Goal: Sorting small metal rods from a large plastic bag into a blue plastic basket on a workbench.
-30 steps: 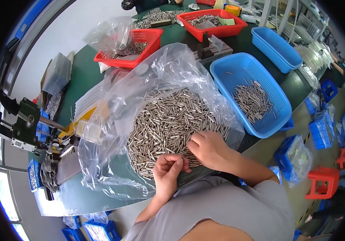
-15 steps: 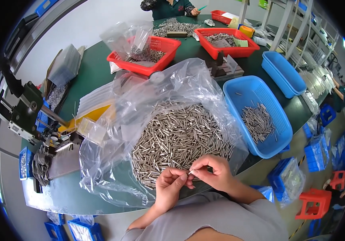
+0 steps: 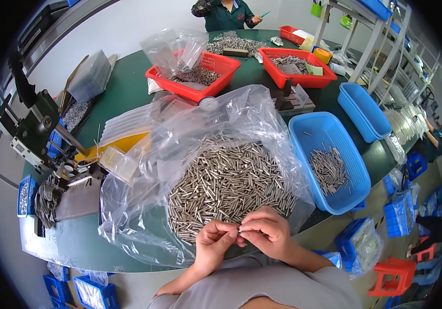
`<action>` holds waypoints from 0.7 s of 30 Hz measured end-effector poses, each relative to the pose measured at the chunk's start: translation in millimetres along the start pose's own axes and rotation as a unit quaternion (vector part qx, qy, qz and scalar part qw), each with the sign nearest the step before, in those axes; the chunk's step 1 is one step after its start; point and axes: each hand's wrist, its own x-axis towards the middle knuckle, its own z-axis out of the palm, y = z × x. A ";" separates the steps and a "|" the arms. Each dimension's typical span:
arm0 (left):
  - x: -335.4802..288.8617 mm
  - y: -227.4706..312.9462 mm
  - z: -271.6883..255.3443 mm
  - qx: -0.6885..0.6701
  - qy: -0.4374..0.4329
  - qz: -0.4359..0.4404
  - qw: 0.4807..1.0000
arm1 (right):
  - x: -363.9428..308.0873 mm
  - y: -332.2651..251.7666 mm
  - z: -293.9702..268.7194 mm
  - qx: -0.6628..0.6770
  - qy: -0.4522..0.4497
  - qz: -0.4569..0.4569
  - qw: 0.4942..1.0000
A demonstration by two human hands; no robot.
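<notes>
My left hand (image 3: 214, 246) and my right hand (image 3: 268, 234) meet at the near edge of a heap of metal pins (image 3: 228, 180). Their thumbs and fingers pinch together around one small metal pin (image 3: 240, 230), mostly covered by the fingertips. The slim grey pins lie loose on an opened clear plastic bag (image 3: 254, 110) spread over the table. Right of the heap, a blue plastic basket (image 3: 353, 167) holds a smaller pile of similar pins (image 3: 329, 169).
Two red baskets (image 3: 227, 72) of metal parts stand farther back, and a second blue basket (image 3: 366, 116) stands at the right. A black hand press (image 3: 38, 123) is at the left. Across the green table (image 3: 123, 82) sits another person (image 3: 228, 15).
My right fingers have closed in over the pin, against my left fingertips. The whole view has tilted slightly, so the table and baskets appear a little lower.
</notes>
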 end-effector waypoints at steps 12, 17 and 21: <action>1.3 -1.6 4.7 0.046 0.016 0.038 0.998 | -4.2 4.7 3.9 0.008 0.012 0.021 1.000; -3.8 -1.6 4.1 0.084 0.004 0.038 0.996 | -3.7 0.2 2.5 -0.056 0.016 -0.031 0.998; -8.5 -2.0 5.8 0.090 0.022 0.036 0.995 | -4.9 -5.2 1.5 -0.073 0.008 -0.038 0.997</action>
